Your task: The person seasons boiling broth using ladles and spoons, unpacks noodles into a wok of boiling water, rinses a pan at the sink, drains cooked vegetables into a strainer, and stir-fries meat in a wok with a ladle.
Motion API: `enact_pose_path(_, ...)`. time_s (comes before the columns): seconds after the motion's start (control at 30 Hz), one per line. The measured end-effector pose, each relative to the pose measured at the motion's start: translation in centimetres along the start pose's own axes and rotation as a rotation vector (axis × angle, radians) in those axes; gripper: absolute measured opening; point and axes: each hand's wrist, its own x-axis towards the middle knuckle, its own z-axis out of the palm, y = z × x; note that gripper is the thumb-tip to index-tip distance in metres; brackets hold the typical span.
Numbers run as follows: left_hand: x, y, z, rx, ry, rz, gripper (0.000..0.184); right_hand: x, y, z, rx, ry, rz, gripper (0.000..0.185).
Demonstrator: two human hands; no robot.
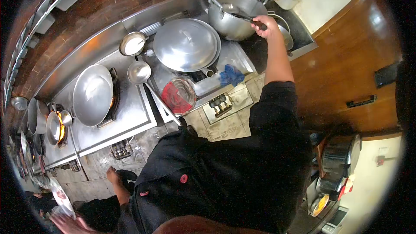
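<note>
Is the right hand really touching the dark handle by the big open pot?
Touching. The head view shows the right hand with its fingers wrapped around the dark handle, beside the big open pot.

Black top (225, 173), loose cut, matte fabric. Right sleeve (275, 108) is short, plain black, wide at the hem; forearm and right hand (265, 27) bare. Two small round reddish-pink fasteners (184, 178) on the front, one ring-like, spaced apart.
</note>
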Motion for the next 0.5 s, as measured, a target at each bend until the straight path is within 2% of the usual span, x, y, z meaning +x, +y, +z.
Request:
enact_pose_path(0.03,0.3,0.2,0.1,0.040,-0.057,-0.020,0.022,-1.0,0.0,0.1,-0.001,0.055,-0.057,0.013)
enact_pose_path(0.07,-0.2,2.8,0.6,-0.273,-0.064,-0.327,0.020,-1.9,-0.3,0.0,-0.005,0.059,-0.058,0.013)
enact_pose_path(0.1,0.2,3.2,0.7,-0.133,-0.155,-0.314,0.019,-2.7,-0.6,0.1,0.018,0.094,-0.054,0.013)
enact_pose_path(0.13,-0.2,4.8,1.8,-0.136,-0.159,-0.317,0.019,-3.7,-1.1,0.2,0.040,0.128,-0.052,0.013)
enact_pose_path(0.2,-2.0,7.9,4.0,-0.145,0.055,-0.333,0.020,-6.6,-1.8,0.7,0.052,0.186,-0.097,0.012)
enact_pose_path(0.23,-0.7,7.1,3.5,-0.073,-0.173,-0.262,0.023,-7.4,-2.3,0.1,0.007,0.128,-0.174,0.011)
enact_pose_path(0.27,-0.4,5.7,4.1,-0.120,-0.121,-0.272,0.023,-7.9,-3.0,-0.3,-0.038,0.069,-0.251,0.010)
enact_pose_path(0.3,-0.6,6.5,5.0,-0.165,-0.069,-0.282,0.024,-9.4,-4.8,0.5,-0.123,0.108,-0.120,0.009)
enact_pose_path(0.37,-0.7,7.8,5.9,0.074,-0.069,-0.278,0.024,-12.4,-6.6,1.7,-0.171,0.142,-0.119,0.019)
enact_pose_path(0.4,-0.2,6.4,5.9,-0.030,-0.131,-0.239,0.025,-13.9,-7.5,2.3,-0.202,0.145,-0.106,0.024)
enact_pose_path(0.47,2.4,2.7,6.3,0.027,-0.201,-0.142,0.027,-15.0,-8.8,1.7,-0.284,0.134,-0.169,0.031)
enact_pose_path(0.5,1.5,2.9,6.5,0.059,-0.183,-0.116,0.026,-16.5,-9.8,2.7,-0.328,0.122,-0.140,0.033)
